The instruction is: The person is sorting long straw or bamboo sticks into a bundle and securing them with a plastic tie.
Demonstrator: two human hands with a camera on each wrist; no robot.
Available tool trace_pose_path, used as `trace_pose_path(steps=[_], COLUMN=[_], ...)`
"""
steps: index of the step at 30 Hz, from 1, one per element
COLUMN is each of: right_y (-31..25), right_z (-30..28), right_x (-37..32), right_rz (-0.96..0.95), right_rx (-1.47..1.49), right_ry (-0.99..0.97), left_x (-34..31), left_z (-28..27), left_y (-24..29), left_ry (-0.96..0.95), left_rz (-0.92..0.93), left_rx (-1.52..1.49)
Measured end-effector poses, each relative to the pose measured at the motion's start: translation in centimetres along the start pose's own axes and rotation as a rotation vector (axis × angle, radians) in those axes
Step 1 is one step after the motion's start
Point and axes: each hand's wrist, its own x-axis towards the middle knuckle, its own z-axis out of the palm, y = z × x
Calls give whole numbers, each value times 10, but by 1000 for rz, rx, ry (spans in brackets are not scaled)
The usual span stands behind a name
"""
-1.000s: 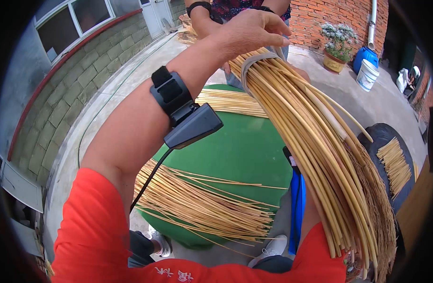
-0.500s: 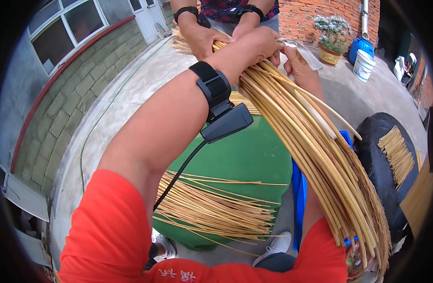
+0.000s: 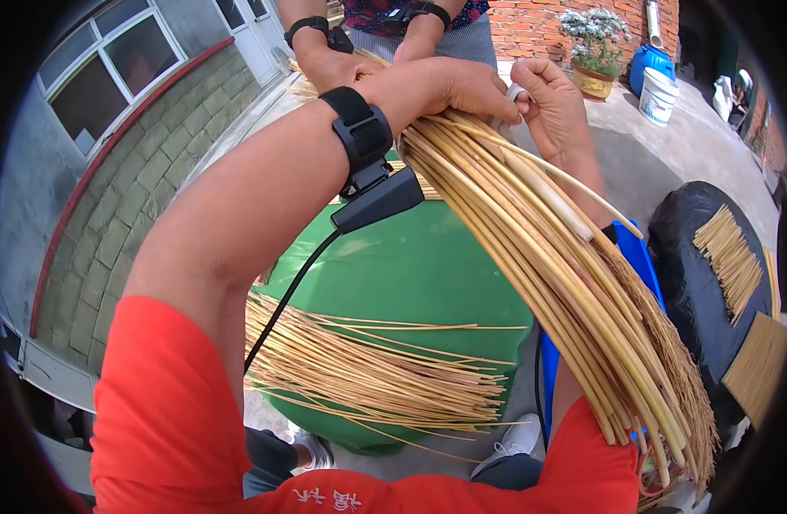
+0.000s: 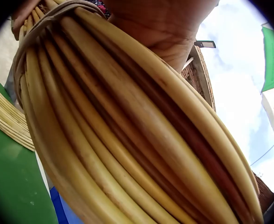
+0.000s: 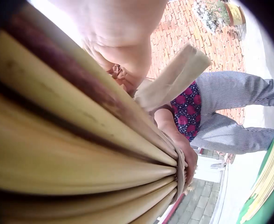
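Note:
A thick bundle of straw-coloured stalks (image 3: 530, 231) runs across my right arm. A beige strip (image 4: 41, 25) encircles it near its far end; a loose flat end of the strip (image 5: 176, 77) stands out beside a hand in the right wrist view. My left hand (image 3: 466, 90) lies over the bundle, fingertips close to the strip; I cannot tell whether they grip it. My right hand (image 3: 554, 111) is raised just right of it, thumb and fingers pinching the strip. Opposite me, a person's hands (image 3: 329, 67) hold the bundle's far end.
Below lies a green-covered round table (image 3: 410, 283) with a pile of thin stalks (image 3: 385, 360) on its near side. More stalks lie at its far edge. Right of it are a dark-covered stand (image 3: 685, 248) with short cut stalks (image 3: 729, 257), and a board (image 3: 757, 368).
My right hand has come out from behind the bundle and now pinches the strip. My left hand's outstretched fingers have bent down toward it. The other person's hands show more.

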Motion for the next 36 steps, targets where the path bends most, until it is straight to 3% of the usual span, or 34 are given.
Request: trace_pose_path(steps=[1,3,4,6,7,8,10,12,13,14,16,17,18,19,20,22,23,24,26,27,29,31,36], right_y=[1,-4,-6,-6,-9,-14,-27,-28,-30,-28,-14,-3,6,13,16,24,24,25,26,27,25,27,19], right_z=[4,20,18,6,-5,-5,3,9,11,11,1,-2,-5,-5,-3,2,12,10,-6,-15,-26,-29,-24], right_x=[0,-6,-11,-20,-17,-21,-18,-21,-24,-26,-17,-12,-10,-11,-14,-23,-25,-25,-27,-28,-28,-27,-26], right_rz=[0,-246,-255,32,209,209,201,172,108,55,18,-27,-69,7,4,103,69,69,122,147,203,240,52], right_rx=[0,-89,-87,-413,-663,-663,-1001,-1014,-885,-753,-670,-515,-355,-291,-289,-210,145,147,131,120,91,77,-140], right_ry=[2,240,247,-114,-150,-150,-45,-29,-125,-222,-192,3,198,151,156,17,55,54,15,-2,-42,-70,-12], left_x=[4,17,23,25,30,33,37,31,26,29,43,38,26,18,16,11,15,18,21,20,18,19,15], left_z=[1,2,0,-3,-6,-6,-21,-18,-11,-12,-17,-19,-20,-20,-18,-15,-14,-14,-14,-12,-6,-4,-2], left_y=[-2,-14,-18,-25,-24,-26,-31,-31,-32,-40,-59,-50,-29,-12,-3,10,8,4,2,1,-2,-3,-6], left_ry=[-2,107,104,136,145,97,97,-217,-130,-130,-261,-256,-160,-65,-69,175,235,234,332,327,507,527,612], left_rz=[1,-108,-102,34,46,-30,-102,-41,22,22,332,332,402,458,460,814,1006,1004,1231,1237,1106,1052,959], left_rx=[0,-112,-103,-233,-230,-156,-64,-363,-580,-580,-629,-629,-177,278,282,1001,999,1001,1015,1015,1049,1070,1096])
